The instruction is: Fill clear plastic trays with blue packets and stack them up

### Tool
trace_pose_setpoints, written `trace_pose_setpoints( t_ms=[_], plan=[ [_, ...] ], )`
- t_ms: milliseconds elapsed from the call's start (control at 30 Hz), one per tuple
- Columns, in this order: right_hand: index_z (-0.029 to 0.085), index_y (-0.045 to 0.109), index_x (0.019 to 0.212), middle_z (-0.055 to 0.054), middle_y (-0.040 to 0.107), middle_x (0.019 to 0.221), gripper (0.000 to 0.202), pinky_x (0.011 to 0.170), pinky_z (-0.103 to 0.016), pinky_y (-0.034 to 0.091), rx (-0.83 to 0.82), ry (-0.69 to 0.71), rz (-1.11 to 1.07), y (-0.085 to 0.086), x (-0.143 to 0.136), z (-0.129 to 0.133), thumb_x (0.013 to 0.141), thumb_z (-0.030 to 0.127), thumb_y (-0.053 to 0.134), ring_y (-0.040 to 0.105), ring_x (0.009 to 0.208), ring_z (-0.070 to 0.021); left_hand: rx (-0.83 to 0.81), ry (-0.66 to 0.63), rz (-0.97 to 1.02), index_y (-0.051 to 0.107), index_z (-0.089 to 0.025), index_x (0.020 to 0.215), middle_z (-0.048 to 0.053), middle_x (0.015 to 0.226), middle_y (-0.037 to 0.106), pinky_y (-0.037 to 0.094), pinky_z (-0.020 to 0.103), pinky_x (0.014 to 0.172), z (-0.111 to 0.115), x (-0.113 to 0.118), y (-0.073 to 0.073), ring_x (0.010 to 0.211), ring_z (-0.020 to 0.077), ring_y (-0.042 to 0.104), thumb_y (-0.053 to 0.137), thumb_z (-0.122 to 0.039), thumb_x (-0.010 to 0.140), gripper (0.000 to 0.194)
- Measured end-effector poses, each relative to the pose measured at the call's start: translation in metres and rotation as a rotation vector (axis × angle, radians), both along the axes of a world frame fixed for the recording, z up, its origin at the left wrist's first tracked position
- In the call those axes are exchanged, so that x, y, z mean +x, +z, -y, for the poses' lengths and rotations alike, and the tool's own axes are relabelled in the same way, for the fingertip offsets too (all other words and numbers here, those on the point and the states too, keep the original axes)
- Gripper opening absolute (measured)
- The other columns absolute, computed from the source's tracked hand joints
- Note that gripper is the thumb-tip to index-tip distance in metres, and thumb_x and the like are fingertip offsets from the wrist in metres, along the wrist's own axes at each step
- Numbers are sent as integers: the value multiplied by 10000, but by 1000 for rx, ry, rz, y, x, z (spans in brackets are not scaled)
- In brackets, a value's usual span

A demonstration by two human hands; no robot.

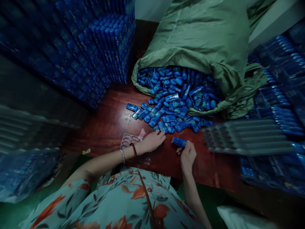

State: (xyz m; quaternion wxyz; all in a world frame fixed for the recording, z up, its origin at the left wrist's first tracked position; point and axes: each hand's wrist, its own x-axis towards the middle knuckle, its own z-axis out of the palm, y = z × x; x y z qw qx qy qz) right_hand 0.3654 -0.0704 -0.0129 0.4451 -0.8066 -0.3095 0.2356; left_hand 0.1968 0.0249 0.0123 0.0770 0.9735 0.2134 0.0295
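Many small blue containers (169, 118) spill from the mouth of a large green sack (197, 38) onto the dark red table (100, 127). My left hand (154, 141), with a red bead bracelet and a silver bangle on its wrist, reaches to the near edge of the pile. Its fingertips touch a blue container there; whether they grip it is unclear. To the right, my right hand (188, 155) holds one blue container (179, 142) between thumb and fingers, lying about level above the table.
Tall stacks of blue containers (109, 35) stand at the left. Clear ridged trays (247, 136) lie at the right, beside more stacked blue containers (278, 95). A pink patterned sheet (128, 140) lies by my left wrist, and a small yellow scrap (86, 151) at the table's near edge.
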Motion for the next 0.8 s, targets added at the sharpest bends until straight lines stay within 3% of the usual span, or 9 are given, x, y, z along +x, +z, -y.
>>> trace_pose_setpoints(
  t_ms=[67,133,233,333,467,567,700,800],
  plan=[
    [210,461,814,81,452,463,387,418,-204,347,71,112,-241,1,-12,-3,853,579,350,449,395,-103,-93,32,91,490,-130,974,128,1081,500,451,351,792,-9,-11,-6,973,245,474,524,-138,774,203],
    [207,467,898,90,470,500,336,407,-193,356,75,260,-330,1,-28,-5,827,534,439,453,405,-95,-201,164,260,484,-146,925,119,1060,488,455,346,791,-18,-22,-12,955,230,479,532,-139,745,187],
    [202,488,1013,65,527,595,293,460,-203,412,28,461,-263,1,-53,-9,848,442,461,507,471,-99,-358,428,561,464,-168,845,76,987,476,457,309,779,-32,-40,-20,889,178,494,509,-116,734,130],
    [192,513,1065,-8,615,754,274,606,-251,475,12,590,-39,0,-75,-14,890,384,426,598,648,-140,-498,632,701,465,-169,851,35,888,499,454,280,719,-39,-53,-23,783,143,511,495,-193,809,57],
    [184,509,1149,-95,622,1032,294,787,-311,476,29,753,284,1,-90,-20,925,313,370,608,921,-196,-575,645,596,495,-165,935,36,876,571,449,294,722,-40,-55,-23,774,159,541,520,-408,858,256],
    [171,495,1201,-97,612,990,316,796,-314,467,-95,860,506,8,-93,-21,933,247,346,597,909,-201,-476,635,454,507,-156,978,79,943,592,447,335,760,-43,-45,-23,860,215,558,585,-518,791,415],
    [168,446,1269,-94,583,974,362,795,-311,448,-309,968,746,27,-98,-22,922,171,343,578,867,-199,-359,695,204,519,-116,937,137,952,598,448,374,779,-50,-29,-23,909,268,566,572,-564,778,478],
    [180,414,1294,-97,568,1006,400,821,-316,434,-400,1012,830,41,-103,-27,901,127,359,570,890,-204,-328,635,141,520,-118,891,148,959,597,450,385,796,-54,-21,-24,937,277,565,567,-505,811,397]
  ],
)
